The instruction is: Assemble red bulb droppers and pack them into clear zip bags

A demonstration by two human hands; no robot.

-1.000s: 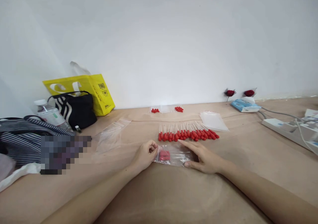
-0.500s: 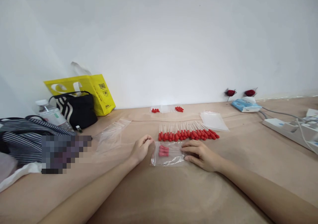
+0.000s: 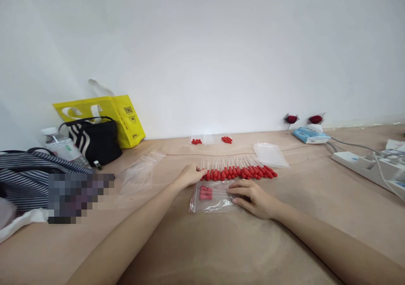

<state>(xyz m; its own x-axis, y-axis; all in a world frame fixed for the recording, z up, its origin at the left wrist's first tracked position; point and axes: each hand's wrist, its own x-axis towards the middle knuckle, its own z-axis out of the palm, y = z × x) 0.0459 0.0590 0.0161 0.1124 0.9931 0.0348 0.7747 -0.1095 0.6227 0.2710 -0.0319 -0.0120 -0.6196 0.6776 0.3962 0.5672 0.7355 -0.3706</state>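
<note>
1. Head view, writing: the bright yellow carrier bag [image 3: 122,127] carries 2 square black codes and dark print too small for me to read. The label on the clear plastic bottle [image 3: 66,148] has a green patch, also illegible.
2. The thin pale sticks with bulbous red tips [image 3: 236,173] lie in a crowded row on the brown tabletop [image 3: 218,247]. In front lies a shiny clear plastic zip bag [image 3: 217,204], flat, with several red-tipped pieces [image 3: 205,193] inside.
3. The row's red ends face the person, pale ends the wall; at the right end they slant. Inside the bag, long axes run left to right, red ends left.
4. The left hand [image 3: 191,175] has fingers bunched at the row's left end; I can't tell whether they grip. The right hand [image 3: 257,198] rests on the bag's right end, thumb apart from fingers.
</note>
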